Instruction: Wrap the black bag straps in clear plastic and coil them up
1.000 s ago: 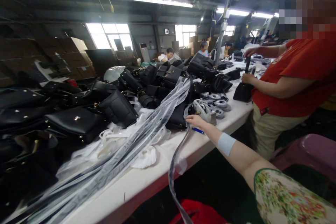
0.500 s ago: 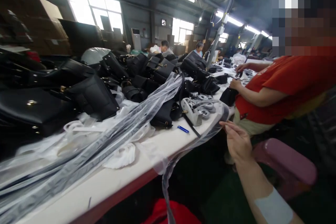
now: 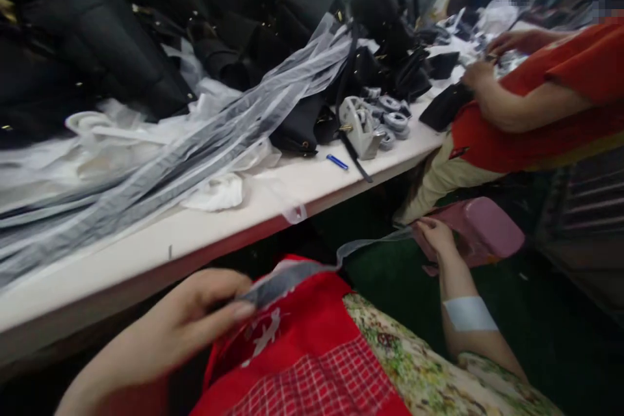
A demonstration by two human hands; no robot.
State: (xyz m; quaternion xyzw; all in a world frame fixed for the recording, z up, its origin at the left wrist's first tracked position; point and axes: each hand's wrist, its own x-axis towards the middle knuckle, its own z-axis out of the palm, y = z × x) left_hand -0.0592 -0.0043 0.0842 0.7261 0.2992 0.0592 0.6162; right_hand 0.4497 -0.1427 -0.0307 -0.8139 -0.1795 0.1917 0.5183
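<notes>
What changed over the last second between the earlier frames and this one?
The right hand drew one plastic-sleeved strap off the table, down to the lap; the left hand has come into view and pinches its other end. The tape dispenser, blue pen and the strap pile stayed put.

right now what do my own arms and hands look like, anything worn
The left hand and right hand are bare, no gloves. A pale band wraps the right forearm; above it is a floral sleeve. The left forearm shows no sleeve.
</notes>
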